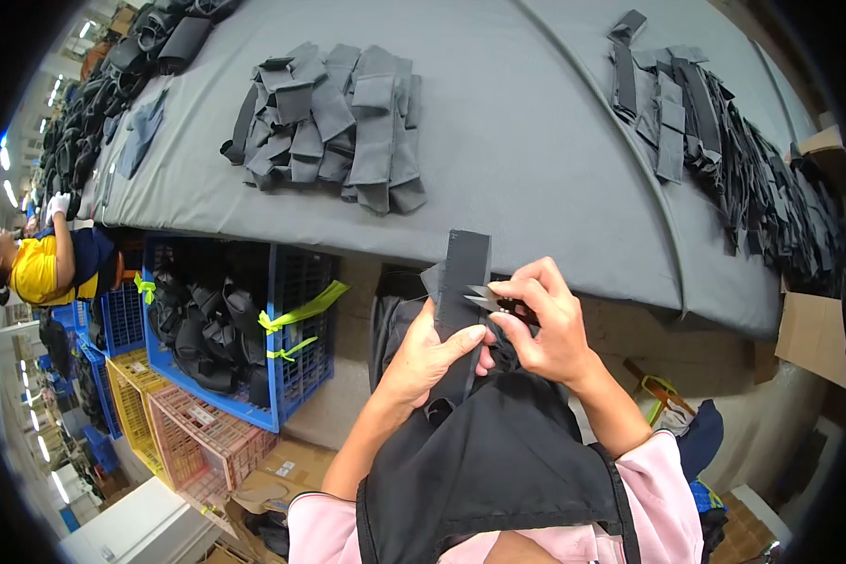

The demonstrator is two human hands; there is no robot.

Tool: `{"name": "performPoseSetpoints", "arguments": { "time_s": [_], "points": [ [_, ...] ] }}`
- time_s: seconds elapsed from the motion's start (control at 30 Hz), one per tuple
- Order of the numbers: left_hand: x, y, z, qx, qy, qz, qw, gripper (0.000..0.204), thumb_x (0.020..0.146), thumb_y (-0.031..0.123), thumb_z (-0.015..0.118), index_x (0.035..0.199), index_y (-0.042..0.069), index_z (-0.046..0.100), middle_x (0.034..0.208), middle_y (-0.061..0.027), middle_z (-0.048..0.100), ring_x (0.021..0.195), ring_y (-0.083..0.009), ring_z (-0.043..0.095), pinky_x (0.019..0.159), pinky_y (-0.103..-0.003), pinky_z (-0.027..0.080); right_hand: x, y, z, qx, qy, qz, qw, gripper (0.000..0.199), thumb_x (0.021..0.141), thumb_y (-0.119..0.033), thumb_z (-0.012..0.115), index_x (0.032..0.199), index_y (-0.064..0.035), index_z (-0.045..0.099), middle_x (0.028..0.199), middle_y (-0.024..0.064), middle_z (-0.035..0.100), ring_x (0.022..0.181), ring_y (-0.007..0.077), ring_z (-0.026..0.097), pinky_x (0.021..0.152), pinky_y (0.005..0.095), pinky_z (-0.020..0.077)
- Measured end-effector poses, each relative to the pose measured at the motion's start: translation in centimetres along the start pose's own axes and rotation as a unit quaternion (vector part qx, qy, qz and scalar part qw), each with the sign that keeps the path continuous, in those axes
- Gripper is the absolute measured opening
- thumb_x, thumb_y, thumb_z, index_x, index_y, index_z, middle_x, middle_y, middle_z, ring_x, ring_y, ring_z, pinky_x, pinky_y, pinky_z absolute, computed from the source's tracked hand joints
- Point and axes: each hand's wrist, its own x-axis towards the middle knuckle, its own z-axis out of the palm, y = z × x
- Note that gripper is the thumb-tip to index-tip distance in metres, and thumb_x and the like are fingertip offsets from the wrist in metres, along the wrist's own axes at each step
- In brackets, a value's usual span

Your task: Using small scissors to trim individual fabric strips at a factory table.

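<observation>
A dark grey-black fabric strip [467, 266] stands lengthwise in front of me, its far end reaching the near edge of the table. My left hand [415, 365] grips it, thumb across the front and fingers behind. In my right hand [552, 324] are small thread snips [482, 299]. Their blades point left and are parted at the strip's right edge; whether they touch it I cannot tell. More dark fabric lies in my lap, beneath both hands and against my black apron [498, 461].
Stacked grey strips [376, 113] lie on the grey-covered table [508, 141]; more strips [696, 122] are heaped at right. Left below the table, a blue crate [274, 376] holds black pieces, near yellow and pink crates [183, 423]. A person in yellow [42, 273] works at far left.
</observation>
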Motion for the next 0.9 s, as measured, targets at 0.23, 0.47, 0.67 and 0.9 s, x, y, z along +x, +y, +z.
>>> {"name": "performPoseSetpoints", "arguments": {
  "time_s": [0.23, 0.47, 0.67, 0.9],
  "points": [
    [-0.4, 0.2, 0.4, 0.037, -0.017, -0.003, 0.999, 0.039, 0.088, 0.008, 0.059, 0.121, 0.004, 0.038, 0.091, -0.0115, 0.059, 0.071, -0.0177, 0.062, 0.061, -0.029, 0.053, 0.6, 0.3, 0.6, -0.039, -0.03, -0.042, 0.998, 0.023, 0.069, -0.004, 0.072, 0.09, -0.0037, 0.061, 0.078, 0.0081, 0.052, 0.055, 0.0199, 0.057, 0.046, 0.0313, 0.0449],
    [-0.3, 0.6, 0.5, -0.022, -0.029, 0.01, 0.999, 0.048, 0.088, 0.009, 0.059, 0.126, 0.009, 0.03, 0.091, -0.0136, 0.059, 0.069, -0.0205, 0.062, 0.06, -0.032, 0.053, -0.5, 0.6, 0.1, 0.033, 0.073, 0.037, 0.996, 0.019, 0.072, 0.002, 0.069, 0.09, 0.0004, 0.062, 0.078, 0.0076, 0.051, 0.061, 0.0147, 0.052, 0.052, 0.0257, 0.0436],
    [-0.1, 0.9, 0.1, -0.143, -0.026, 0.002, 0.989, 0.03, 0.088, 0.013, 0.06, 0.111, 0.006, 0.041, 0.085, -0.0136, 0.055, 0.061, -0.0207, 0.057, 0.05, -0.032, 0.049, -2.4, 1.4, -0.3, 0.194, 0.067, 0.134, 0.97, 0.019, 0.077, 0.003, 0.066, 0.095, 0.0007, 0.06, 0.088, 0.0042, 0.049, 0.074, 0.0094, 0.053, 0.063, 0.0218, 0.0446],
    [0.5, -0.3, -0.6, -0.288, -0.138, -0.033, 0.947, 0.027, 0.09, 0.019, 0.06, 0.106, 0.007, 0.043, 0.084, -0.0098, 0.055, 0.06, -0.017, 0.057, 0.05, -0.028, 0.049, -2.0, 1.5, 1.8, 0.408, 0.035, 0.182, 0.894, 0.023, 0.083, -0.003, 0.065, 0.103, 0.0003, 0.056, 0.098, 0.0034, 0.045, 0.089, 0.0102, 0.055, 0.079, 0.024, 0.0461]
  ]
}}
